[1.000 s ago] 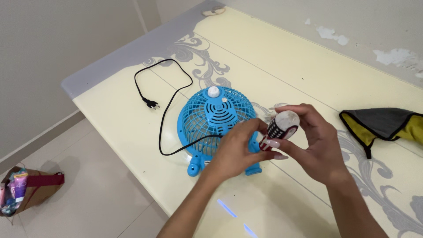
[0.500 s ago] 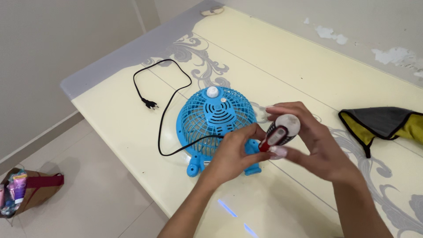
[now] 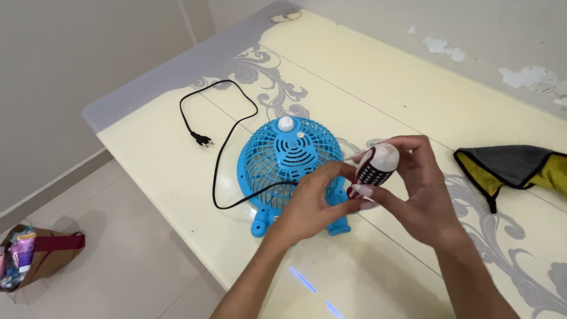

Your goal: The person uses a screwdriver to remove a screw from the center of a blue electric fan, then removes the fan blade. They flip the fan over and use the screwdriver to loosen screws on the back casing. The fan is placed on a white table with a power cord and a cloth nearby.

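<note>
A small blue table fan [image 3: 287,155] lies face down on the pale yellow table [image 3: 413,88], its grille dome up and a white knob on top. Its black cord and plug [image 3: 201,139] trail to the left. My right hand [image 3: 422,189] grips a screwdriver [image 3: 373,168] by its red, black and white handle, held upright beside the fan's base. My left hand [image 3: 313,204] rests against the fan's lower edge, with fingertips touching the bottom of the screwdriver handle. The screwdriver's tip is hidden behind my fingers.
A yellow and grey cloth [image 3: 520,168] lies at the table's right. The table's left edge drops to a tiled floor, where a brown bag [image 3: 35,257] with items in it sits at the far left. A wall runs behind the table.
Both hands have shifted slightly, and the screwdriver handle has tilted more upright in my right hand. The fan and cord have stayed put.
</note>
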